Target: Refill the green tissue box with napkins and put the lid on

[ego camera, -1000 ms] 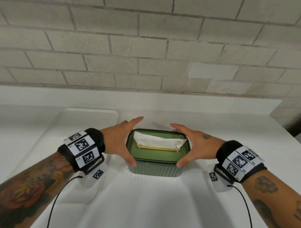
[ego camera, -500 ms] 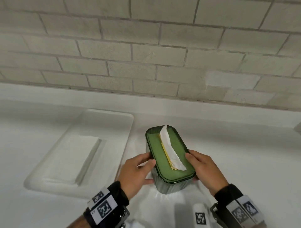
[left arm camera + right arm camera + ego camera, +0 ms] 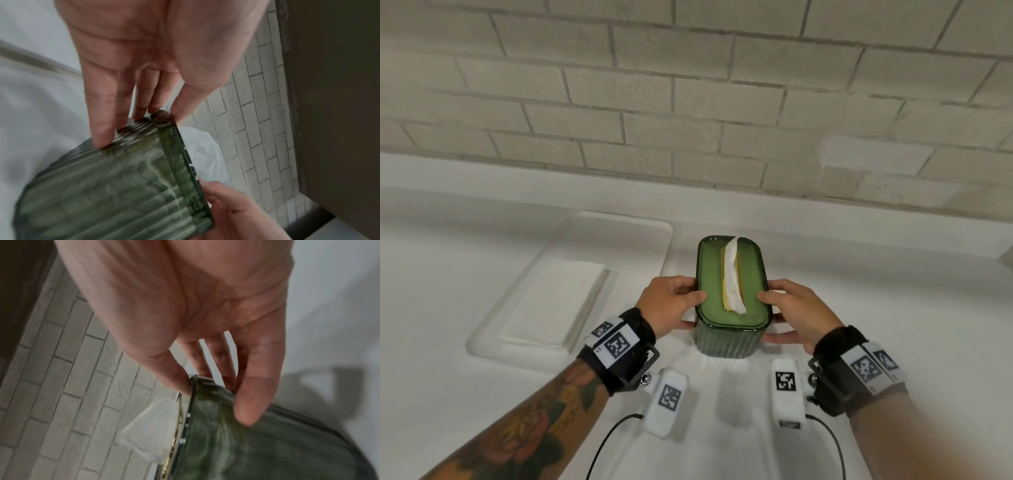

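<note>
The green tissue box (image 3: 727, 341) stands on the white counter, short end toward me, with its green lid (image 3: 710, 274) on. A white napkin (image 3: 732, 274) sticks up through the gold slot. My left hand (image 3: 678, 303) grips the box's near left side, thumb on the lid and fingers on the ribbed wall (image 3: 102, 194). My right hand (image 3: 794, 308) grips the near right side the same way. In the right wrist view the thumb of the right hand (image 3: 185, 305) sits on the lid rim beside the napkin (image 3: 150, 426).
A white tray (image 3: 619, 233) lies to the left of the box, holding a flat stack of white napkins (image 3: 554, 298). A grey brick wall (image 3: 688, 102) rises behind the counter's raised back ledge.
The box has been turned from broadside to end-on between my hands. My hands went from its two short ends to the long sides near me, thumbs on the lid.
</note>
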